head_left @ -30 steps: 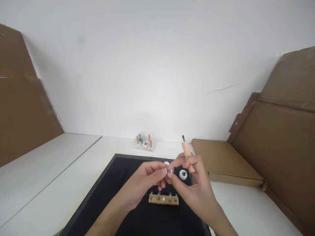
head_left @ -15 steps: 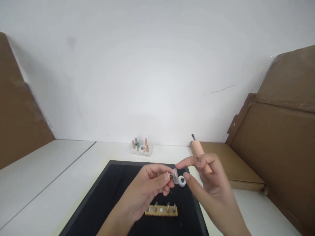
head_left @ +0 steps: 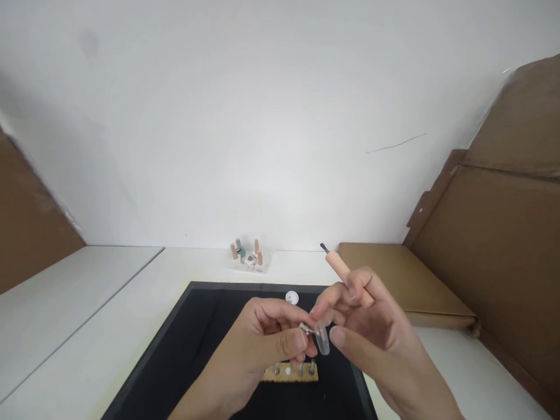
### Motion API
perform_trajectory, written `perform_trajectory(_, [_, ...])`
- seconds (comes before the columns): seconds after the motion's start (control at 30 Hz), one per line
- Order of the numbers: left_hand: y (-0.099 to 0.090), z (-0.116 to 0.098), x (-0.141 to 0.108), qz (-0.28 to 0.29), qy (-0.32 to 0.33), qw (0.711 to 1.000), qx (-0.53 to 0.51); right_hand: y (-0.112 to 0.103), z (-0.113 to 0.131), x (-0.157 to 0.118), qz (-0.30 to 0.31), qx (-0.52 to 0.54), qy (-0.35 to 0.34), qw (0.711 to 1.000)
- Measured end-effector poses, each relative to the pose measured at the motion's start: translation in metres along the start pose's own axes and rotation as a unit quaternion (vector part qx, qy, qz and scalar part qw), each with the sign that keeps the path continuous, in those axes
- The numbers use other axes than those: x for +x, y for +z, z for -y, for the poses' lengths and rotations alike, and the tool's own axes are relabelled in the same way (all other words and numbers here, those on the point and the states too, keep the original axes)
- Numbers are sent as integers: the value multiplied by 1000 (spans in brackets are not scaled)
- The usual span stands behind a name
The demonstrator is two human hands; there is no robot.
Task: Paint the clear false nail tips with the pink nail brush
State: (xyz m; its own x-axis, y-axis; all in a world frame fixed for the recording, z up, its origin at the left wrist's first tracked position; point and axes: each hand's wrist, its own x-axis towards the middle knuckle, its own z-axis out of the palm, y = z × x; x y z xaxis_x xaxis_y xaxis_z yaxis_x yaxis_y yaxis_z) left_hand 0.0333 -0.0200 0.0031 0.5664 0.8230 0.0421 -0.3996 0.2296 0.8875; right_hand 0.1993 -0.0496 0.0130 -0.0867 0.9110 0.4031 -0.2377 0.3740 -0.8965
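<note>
My left hand [head_left: 273,344] pinches a small metal stem between thumb and forefinger. On the stem's end sits a clear false nail tip [head_left: 322,338], tilted toward the right. My right hand [head_left: 371,326] grips a peach-handled nail polish brush [head_left: 343,271] in its curled fingers, dark bristles pointing up and left. Its thumb and forefinger are on either side of the nail tip; whether they touch it I cannot tell. Beneath my left hand, a yellowish strip holder [head_left: 291,373] carries several short posts with clear tips, partly hidden by the fingers.
A black mat [head_left: 205,332] covers the middle of the white table [head_left: 131,303]. Near its far edge is a small round white piece [head_left: 291,298]. A clear tray [head_left: 236,266] with several polish bottles stands by the wall. At right lies a flat cardboard box [head_left: 394,274].
Both hands and the nail tip have shifted lower and slightly right. The brush leans further left. In the picture, the round white piece appears further back and left.
</note>
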Motion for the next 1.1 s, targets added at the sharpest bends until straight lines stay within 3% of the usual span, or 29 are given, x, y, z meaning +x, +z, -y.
perform_trajectory(0.13, [-2,2,3,6,-12,1000,2,-3,-2,4,7,-13,-15,1000])
perform_trajectory(0.33, [-1,1,5,-3,-14,1000,2,-13,-4,4,83,12,5,996])
perform_trajectory(0.53, [-4,-1,4,-8,-34,999,34,-4,3,4,52,135,97,985])
perform_trajectory(0.83, [-7,0,3,-15,-36,999,29,-3,-9,8,90,167,98,977])
perform_trajectory(1.1, [-13,-1,4,-6,-46,999,21,1,-16,11,88,207,121,967])
